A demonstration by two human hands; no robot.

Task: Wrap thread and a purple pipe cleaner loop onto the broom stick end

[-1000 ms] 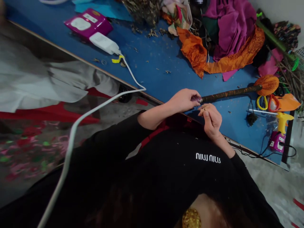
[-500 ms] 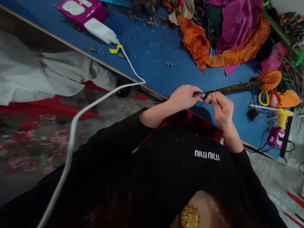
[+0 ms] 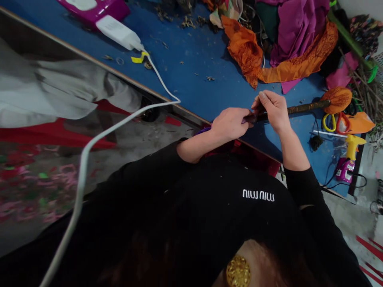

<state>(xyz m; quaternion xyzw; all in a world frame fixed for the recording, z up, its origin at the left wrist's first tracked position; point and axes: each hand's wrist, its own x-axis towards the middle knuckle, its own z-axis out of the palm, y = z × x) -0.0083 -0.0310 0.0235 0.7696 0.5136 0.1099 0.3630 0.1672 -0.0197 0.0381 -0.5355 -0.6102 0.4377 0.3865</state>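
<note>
Left hand (image 3: 229, 124): closed on the purple-wrapped end of a slender, dark-brown rod (image 3: 309, 107). Right hand (image 3: 277, 111): fingers curled beside that end; any grip cannot be determined. The rod extends rightward over the flat blue surface (image 3: 185, 73) to an orange, oval fabric piece (image 3: 336, 99). Apparent step: finger work at the wrapped end, calling next for a steady left hold.
</note>
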